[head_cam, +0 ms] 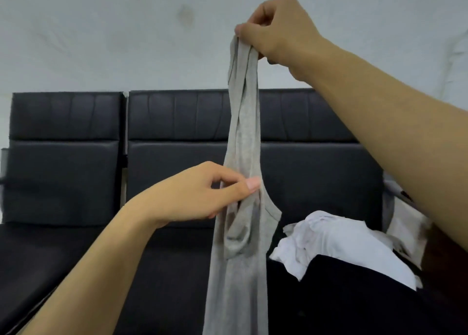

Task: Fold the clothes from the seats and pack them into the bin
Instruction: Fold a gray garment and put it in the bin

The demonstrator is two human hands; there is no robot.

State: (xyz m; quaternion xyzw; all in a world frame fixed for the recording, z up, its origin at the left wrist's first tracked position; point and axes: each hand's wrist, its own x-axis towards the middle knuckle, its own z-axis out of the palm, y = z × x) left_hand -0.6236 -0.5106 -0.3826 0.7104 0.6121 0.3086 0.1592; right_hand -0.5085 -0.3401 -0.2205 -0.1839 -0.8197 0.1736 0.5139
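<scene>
— Grey cotton, is that what you're holding?
— Yes. My right hand pinches the straps of a grey tank top up high, so it hangs in front of the black seats.
— And the left?
— My left hand pinches its edge lower down, thumb against fingers.
— Anything else?
— A white garment lies crumpled on the seat to the right, beside a black one.

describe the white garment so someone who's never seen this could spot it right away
Start at the row of black seats against the pale wall. On the right-hand seat lies a crumpled white garment, partly over dark cloth. Unlike the grey top, nobody holds it.
</scene>
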